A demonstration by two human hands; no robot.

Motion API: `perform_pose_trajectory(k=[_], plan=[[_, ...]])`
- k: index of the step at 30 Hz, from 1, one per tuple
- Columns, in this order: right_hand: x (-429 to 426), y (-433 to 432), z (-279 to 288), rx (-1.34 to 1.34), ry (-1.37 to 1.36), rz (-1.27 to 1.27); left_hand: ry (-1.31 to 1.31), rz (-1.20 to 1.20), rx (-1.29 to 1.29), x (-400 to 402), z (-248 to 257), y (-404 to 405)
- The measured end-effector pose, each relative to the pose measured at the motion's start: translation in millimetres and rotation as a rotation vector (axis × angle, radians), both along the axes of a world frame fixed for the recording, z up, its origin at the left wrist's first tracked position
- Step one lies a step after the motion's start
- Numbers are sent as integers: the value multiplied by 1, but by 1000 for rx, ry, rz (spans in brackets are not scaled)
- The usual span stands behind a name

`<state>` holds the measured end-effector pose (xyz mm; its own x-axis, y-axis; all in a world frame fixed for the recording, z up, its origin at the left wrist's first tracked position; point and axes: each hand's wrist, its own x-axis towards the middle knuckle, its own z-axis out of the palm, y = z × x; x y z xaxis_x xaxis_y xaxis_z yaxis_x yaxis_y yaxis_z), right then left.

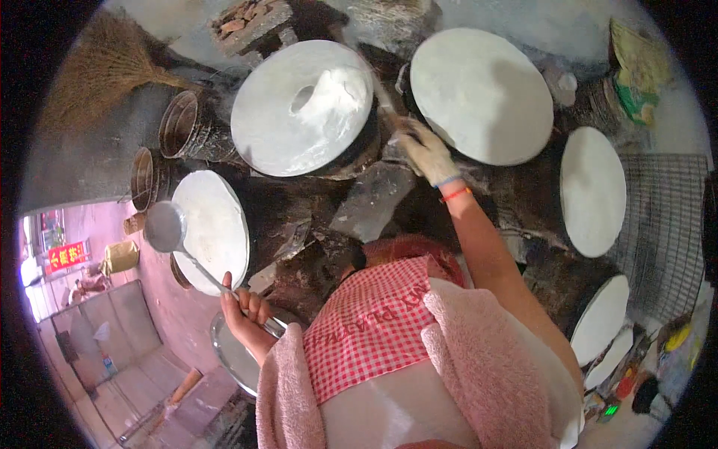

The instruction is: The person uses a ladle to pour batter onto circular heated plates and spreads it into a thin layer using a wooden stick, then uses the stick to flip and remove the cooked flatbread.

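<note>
My left hand (245, 317) is closed around the metal handle of a ladle (166, 225), whose round bowl is over the edge of a white-coated round plate (216, 236) at the left. Wearing a pale glove, my right hand (424, 149) grips a thin, motion-blurred tool (384, 98) at the right edge of a round griddle (269, 112). That griddle bears a whitish layer with a thicker white patch and a dark round spot near its middle. Right of the glove lies another white-coated round griddle (477, 95), partly in shadow.
More white round plates (593, 191) stand at the right, beside a wire rack (662, 224). Rusty metal buckets (182, 124) and a straw broom (106, 73) are at the upper left. A metal basin (235, 353) is below my left hand. Bricks (247, 22) lie at the top.
</note>
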<state>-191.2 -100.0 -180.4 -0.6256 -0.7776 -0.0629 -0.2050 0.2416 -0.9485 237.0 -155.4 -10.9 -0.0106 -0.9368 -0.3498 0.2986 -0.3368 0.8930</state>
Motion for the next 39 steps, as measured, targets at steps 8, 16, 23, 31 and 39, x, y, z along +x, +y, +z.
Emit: perform_pose_trajectory(k=[8, 16, 23, 31, 39], plan=[[32, -53, 9, 80, 22, 257, -96, -310, 175, -73, -35, -29], [2, -78, -7, 244, -75, 193, -163, -546, 43, -151, -13, -90], [18, -12, 39, 202, -405, 271, 449, -358, 305, -142, -39, -79], [57, -43, -9, 12, -644, 316, 433, -335, 423, -225, -4, -44], [1, -2, 56, 70, -664, 83, 1258, -432, 437, -131, -13, -51]])
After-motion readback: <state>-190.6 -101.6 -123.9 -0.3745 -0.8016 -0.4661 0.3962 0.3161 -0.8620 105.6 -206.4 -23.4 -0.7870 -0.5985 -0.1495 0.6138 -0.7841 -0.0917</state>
